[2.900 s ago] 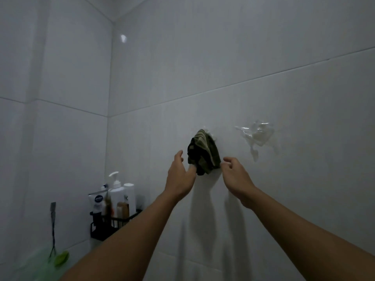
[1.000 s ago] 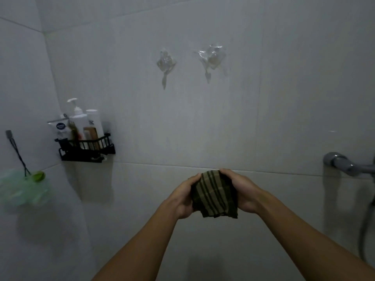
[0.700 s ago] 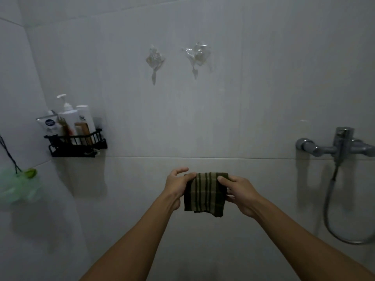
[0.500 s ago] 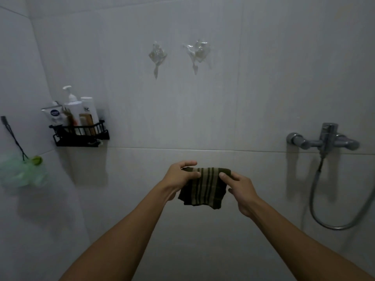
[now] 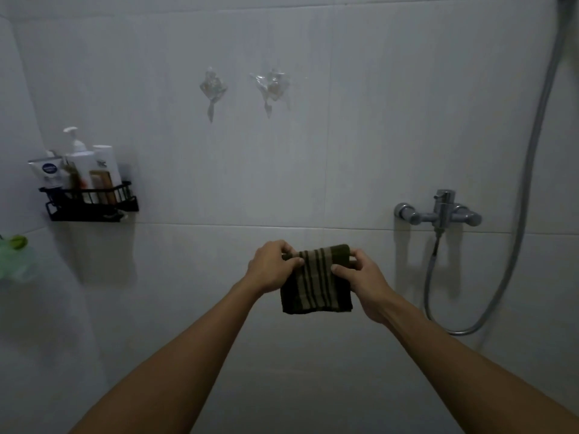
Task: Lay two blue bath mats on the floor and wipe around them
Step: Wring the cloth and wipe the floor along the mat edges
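- Since 2.9 s ago, the cloth [image 5: 315,278] has come off the left of the 2 clear wall hooks [image 5: 212,89] and now sits lower, in front of the tiled wall [image 5: 344,151], held out at arm's length.
- Compared with 0.5 s ago, both hands have closed in on the cloth's top edge and it hangs flatter, folded into a rough square.
- Left hand [image 5: 272,267] pinches the upper left corner, thumb over the front of the fabric.
- Right hand [image 5: 363,277] grips the upper right edge, thumb on the front and fingers [image 5: 355,254] curled over the top.
- Both hands are clamped on the cloth, just apart from each other, with striped fabric between them.
- Cloth is dark green with paler stripes running top to bottom; its lower edge hangs free.
- At left, a black wire rack [image 5: 91,202] is fixed to the wall and holds several bottles [image 5: 84,164] and a tube [image 5: 47,172].
- A green bath sponge [image 5: 14,258] hangs at the far left edge.
- At right, a chrome shower tap [image 5: 438,214] is on the wall, its hose [image 5: 513,239] looping down and back up.
- No blue bath mats or floor are in view.
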